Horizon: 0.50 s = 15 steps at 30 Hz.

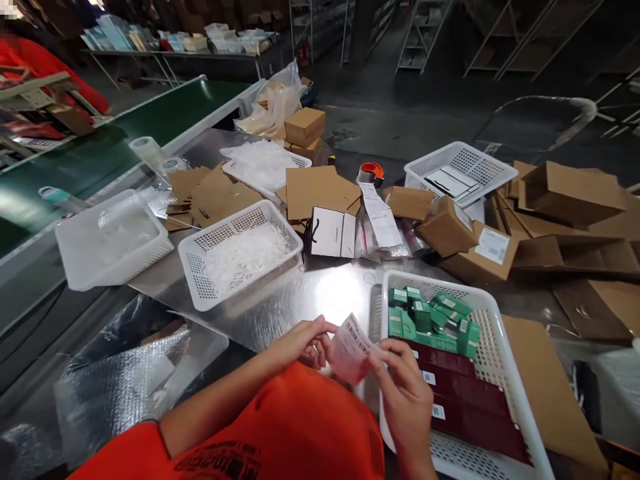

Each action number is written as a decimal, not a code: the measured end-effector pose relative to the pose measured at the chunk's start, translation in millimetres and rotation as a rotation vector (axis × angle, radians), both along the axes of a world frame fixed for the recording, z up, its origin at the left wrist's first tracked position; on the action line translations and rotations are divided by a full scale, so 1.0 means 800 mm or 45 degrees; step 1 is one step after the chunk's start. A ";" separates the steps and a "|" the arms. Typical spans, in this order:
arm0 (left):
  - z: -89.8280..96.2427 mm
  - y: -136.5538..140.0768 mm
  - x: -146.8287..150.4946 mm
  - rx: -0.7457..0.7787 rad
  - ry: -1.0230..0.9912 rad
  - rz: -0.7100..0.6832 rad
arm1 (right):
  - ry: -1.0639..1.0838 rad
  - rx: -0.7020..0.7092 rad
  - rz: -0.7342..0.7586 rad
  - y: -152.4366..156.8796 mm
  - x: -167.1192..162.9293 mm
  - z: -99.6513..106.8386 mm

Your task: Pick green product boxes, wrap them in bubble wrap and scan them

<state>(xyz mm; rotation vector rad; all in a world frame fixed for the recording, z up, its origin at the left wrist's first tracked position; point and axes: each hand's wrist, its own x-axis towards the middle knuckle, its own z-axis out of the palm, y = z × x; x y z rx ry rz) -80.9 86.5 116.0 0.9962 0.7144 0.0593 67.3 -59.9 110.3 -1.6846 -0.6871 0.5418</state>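
Note:
A small printed slip (350, 350) with a barcode is held up in front of my orange shirt. My right hand (407, 390) pinches its right edge between thumb and fingers. At the slip's left edge, the curled fingers of my left hand (310, 341) close on it. Just beside my right hand stands a white perforated basket (445, 283). Small green boxes (430, 317) fill its far part, and dark red boxes (465, 393) lie in rows nearer to me.
Beyond my hands are a basket of white paper shreds (240, 257), a white paper bag (330, 233), a tape dispenser (371, 172) and a long printed sheet (380, 217). Cardboard boxes (570, 193) crowd the right. A green conveyor (150, 120) runs along the left, where a person (55, 67) stands.

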 end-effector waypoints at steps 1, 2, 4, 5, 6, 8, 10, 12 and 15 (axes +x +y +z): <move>0.000 0.001 -0.001 0.100 0.002 -0.076 | 0.108 -0.027 -0.035 0.003 0.005 0.002; -0.001 0.001 -0.003 0.209 -0.006 -0.124 | 0.232 -0.054 -0.065 0.007 0.009 0.004; -0.001 -0.002 -0.003 0.308 -0.059 -0.125 | 0.454 -0.084 -0.124 0.016 0.015 0.007; -0.001 -0.005 -0.002 0.257 -0.081 -0.083 | 0.541 -0.074 -0.154 0.020 0.016 0.006; 0.000 -0.009 0.000 0.146 -0.089 -0.024 | 0.615 -0.048 -0.184 0.024 0.016 0.005; 0.002 -0.019 0.006 -0.135 -0.104 0.129 | 0.738 0.005 -0.241 0.030 0.013 -0.001; 0.005 -0.027 0.014 -0.354 -0.143 0.241 | 0.827 0.038 -0.278 0.032 0.009 -0.007; 0.007 -0.033 0.021 -0.471 -0.192 0.272 | 0.855 0.051 -0.279 0.031 0.004 -0.013; 0.007 -0.037 0.027 -0.478 -0.171 0.250 | 0.868 0.045 -0.237 0.027 -0.001 -0.018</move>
